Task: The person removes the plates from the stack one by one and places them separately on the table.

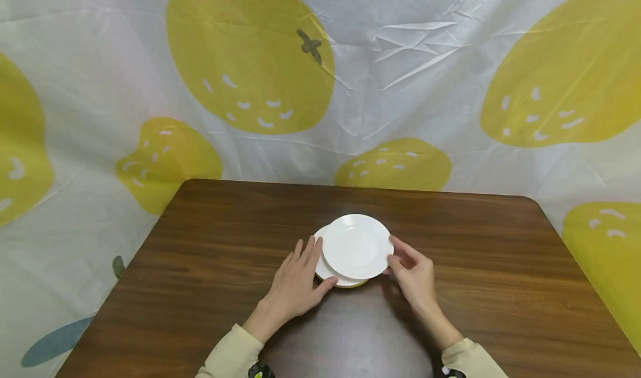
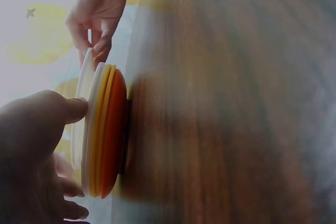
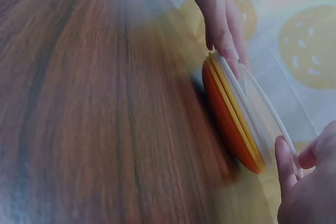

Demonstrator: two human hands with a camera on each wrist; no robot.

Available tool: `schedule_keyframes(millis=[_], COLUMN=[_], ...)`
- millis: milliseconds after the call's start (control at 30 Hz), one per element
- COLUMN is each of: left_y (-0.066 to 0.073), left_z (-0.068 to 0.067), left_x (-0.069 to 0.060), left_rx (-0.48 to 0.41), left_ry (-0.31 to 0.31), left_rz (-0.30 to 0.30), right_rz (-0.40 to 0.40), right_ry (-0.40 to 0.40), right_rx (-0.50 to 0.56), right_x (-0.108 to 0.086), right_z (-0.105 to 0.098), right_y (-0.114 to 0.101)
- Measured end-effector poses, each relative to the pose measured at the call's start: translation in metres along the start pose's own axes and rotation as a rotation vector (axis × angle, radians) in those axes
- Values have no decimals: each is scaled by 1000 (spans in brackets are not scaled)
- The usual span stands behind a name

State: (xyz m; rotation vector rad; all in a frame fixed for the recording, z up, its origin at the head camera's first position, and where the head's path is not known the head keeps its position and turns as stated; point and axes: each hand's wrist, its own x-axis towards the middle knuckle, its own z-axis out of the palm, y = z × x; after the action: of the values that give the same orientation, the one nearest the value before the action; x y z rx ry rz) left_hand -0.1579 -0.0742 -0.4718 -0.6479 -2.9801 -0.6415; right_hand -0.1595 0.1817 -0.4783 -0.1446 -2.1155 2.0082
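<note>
My right hand [image 1: 417, 278] pinches the right rim of a round white plate [image 1: 356, 247] between thumb and fingers. That plate is tilted above a stack, its right side raised off the plates below. Under it lies another white plate [image 1: 326, 270], shifted a little to the left. The left wrist view shows yellow plates [image 2: 101, 145] beneath the white one, and an orange dish [image 2: 113, 135] at the bottom on the table. With fingers spread and mostly straight, my left hand [image 1: 295, 286] touches the left side of the stack, its thumb at the near rim.
The stack stands on a dark brown wooden table [image 1: 225, 244] with rounded far corners. Behind and beside the table hangs a white cloth [image 1: 400, 99] printed with big yellow fruit.
</note>
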Motion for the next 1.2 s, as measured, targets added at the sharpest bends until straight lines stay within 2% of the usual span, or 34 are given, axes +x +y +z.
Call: schedule_keyframes(millis=[300, 700, 1000, 1200], left_y=[0, -1, -1, 0], left_z=[1, 2, 0, -2], left_x=[-1, -1, -3, -5], left_rx=[38, 52, 52, 44], left_ry=[-11, 5, -7, -10], left_rz=[2, 8, -3, -4], right_rz=[54, 108, 97, 94], right_ry=[68, 156, 197, 223], right_rx=[32, 75, 114, 102], right_x=[0, 5, 8, 10], right_z=[-11, -29, -38, -47], right_y=[0, -3, -3, -3])
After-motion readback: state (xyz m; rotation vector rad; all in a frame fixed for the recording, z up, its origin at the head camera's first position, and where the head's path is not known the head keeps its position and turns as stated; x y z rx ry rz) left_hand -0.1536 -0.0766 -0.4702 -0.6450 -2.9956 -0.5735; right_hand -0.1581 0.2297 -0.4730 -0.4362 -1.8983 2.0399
